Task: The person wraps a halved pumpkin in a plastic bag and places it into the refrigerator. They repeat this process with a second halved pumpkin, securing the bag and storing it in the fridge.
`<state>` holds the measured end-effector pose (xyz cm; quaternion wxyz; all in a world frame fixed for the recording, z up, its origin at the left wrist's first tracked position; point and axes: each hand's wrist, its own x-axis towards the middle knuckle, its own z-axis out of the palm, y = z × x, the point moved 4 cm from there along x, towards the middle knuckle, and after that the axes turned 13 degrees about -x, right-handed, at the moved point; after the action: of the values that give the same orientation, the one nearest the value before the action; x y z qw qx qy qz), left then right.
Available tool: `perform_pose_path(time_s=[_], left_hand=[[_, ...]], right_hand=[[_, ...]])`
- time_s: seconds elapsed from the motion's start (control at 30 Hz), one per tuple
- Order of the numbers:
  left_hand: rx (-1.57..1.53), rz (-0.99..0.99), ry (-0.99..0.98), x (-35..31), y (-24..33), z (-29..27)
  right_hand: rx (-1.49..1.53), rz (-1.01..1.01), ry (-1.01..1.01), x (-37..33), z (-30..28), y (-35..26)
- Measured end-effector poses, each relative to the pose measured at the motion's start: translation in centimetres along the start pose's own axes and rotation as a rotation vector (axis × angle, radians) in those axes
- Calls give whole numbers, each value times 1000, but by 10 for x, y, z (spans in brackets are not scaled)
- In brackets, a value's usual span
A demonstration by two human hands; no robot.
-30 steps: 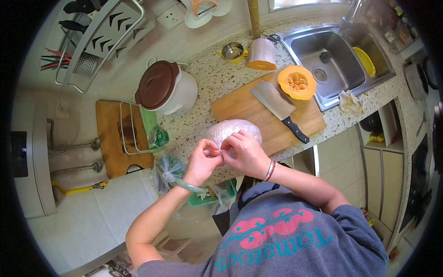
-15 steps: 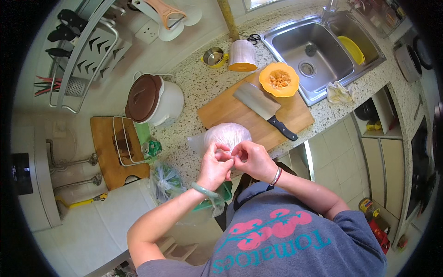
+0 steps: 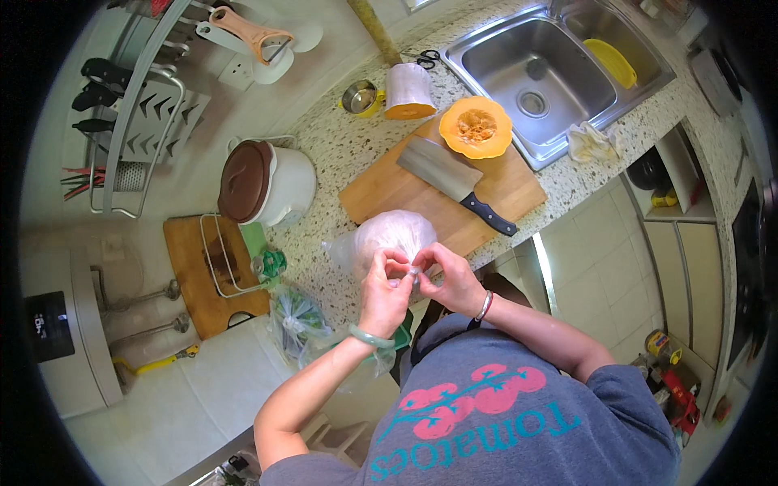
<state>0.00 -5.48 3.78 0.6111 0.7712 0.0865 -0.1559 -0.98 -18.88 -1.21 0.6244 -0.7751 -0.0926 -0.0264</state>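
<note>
A rounded plastic bag (image 3: 395, 229), whitish-pink and stretched round something bulky, sits at the counter's near edge against the wooden cutting board (image 3: 371, 194). Its contents cannot be made out through the film. My left hand (image 3: 384, 293), below a pale green bangle, pinches the bag's gathered neck between thumb and forefinger. From the other side my right hand (image 3: 450, 283) pinches the same twisted plastic, the fingertips of both hands almost touching. On the board lie a cleaver (image 3: 438, 167) with a black handle and a cut pumpkin piece (image 3: 476, 130), seedy hollow upward.
Behind the board stand another pumpkin piece (image 3: 410, 89), a small metal cup (image 3: 360, 98) and black scissors (image 3: 423, 58). A double sink (image 3: 531, 69) is at far right. Left are a white pot (image 3: 288, 186) with brown lid and a bag of greens (image 3: 298, 320).
The whole view has shifted slightly. Both hands stay pinched on the bag's neck, with the fingertips moved a little and a small twist of plastic now showing between them.
</note>
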Motion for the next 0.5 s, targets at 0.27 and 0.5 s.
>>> perform_pose_path(time_s=[0.27, 0.5], left_hand=[[186, 174, -76, -4, 1, -4], [79, 144, -46, 0, 3, -5]], right_hand=[[285, 271, -95, -10, 7, 12], [-2, 45, -100, 2, 1, -5]])
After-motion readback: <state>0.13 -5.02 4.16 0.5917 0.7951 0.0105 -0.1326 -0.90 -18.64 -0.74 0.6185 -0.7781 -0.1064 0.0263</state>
